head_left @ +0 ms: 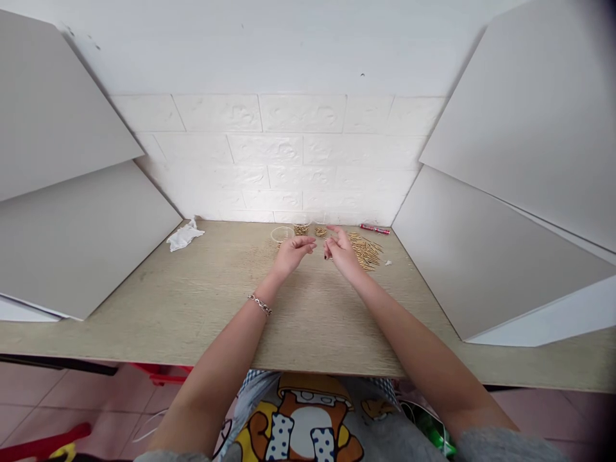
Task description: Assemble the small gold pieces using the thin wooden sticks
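Note:
My left hand [293, 250] hovers over the far middle of the wooden table [202, 301], its fingers curled in a pinch; whatever it pinches is too small to see. A bracelet circles that wrist. My right hand [341, 249] is close beside it, fingers partly curled, thumb toward the left hand; anything in it is too small to make out. Just right of my right hand lies a pile of thin golden sticks [366, 250]. Behind the hands stand a clear empty cup [282, 234] and two small cups with golden pieces [301, 229], [320, 231].
A crumpled white cloth [184, 236] lies at the far left of the table. A red pen [375, 229] rests by the white brick wall. Grey panels [77, 244], [486, 256] close in both sides. Red objects lie on the tiled floor below.

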A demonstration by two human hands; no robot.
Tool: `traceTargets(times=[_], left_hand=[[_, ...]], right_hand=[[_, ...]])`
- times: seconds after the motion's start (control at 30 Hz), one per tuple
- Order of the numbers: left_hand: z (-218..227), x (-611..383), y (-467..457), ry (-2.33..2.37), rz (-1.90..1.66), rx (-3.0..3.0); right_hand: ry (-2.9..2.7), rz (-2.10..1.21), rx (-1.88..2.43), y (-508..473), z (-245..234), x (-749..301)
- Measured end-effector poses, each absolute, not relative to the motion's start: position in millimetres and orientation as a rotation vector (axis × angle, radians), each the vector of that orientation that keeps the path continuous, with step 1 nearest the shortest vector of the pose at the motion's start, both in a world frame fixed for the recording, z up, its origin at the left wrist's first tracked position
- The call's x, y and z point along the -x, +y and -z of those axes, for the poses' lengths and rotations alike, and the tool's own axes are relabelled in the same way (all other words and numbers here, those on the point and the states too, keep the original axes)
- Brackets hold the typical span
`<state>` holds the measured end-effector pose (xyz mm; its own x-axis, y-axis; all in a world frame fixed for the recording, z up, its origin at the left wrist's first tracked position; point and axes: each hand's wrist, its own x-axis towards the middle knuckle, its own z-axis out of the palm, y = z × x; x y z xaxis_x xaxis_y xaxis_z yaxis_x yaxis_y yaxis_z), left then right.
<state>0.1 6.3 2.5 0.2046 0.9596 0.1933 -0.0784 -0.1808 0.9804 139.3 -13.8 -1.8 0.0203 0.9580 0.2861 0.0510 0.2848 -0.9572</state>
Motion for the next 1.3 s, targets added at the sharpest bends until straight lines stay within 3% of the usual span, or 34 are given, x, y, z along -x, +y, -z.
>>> traceTargets(times=[0.2, 0.5, 0.77, 1.03, 1.3], left_hand=[[-2.6, 0.0, 4.6, 0.905, -1.18, -1.447], [-2.1, -2.9, -0.2, 0.856, -1.058, -1.514], [3.2, -2.8, 1.4, 0.904, -1.054, -1.562], [8.5, -1.6, 4.9, 0.96, -1.036, -1.737], [4.9, -2.1, 3.8, 0.986, -1.052, -1.745]], right_hand=[[-1.22, -1.186, 1.028, -15.4, -3.9, -139.3], [-1.243, -1.217, 1.011, -17.9, -1.4, -139.5], [-1.374, -1.06, 1.208, -13.6, 3.2, -140.3], [-1.681, -0.612, 1.328, -17.7, 8.8, -139.3], [-1.674, -0.6, 1.276, -19.6, 9.5, -138.6]])
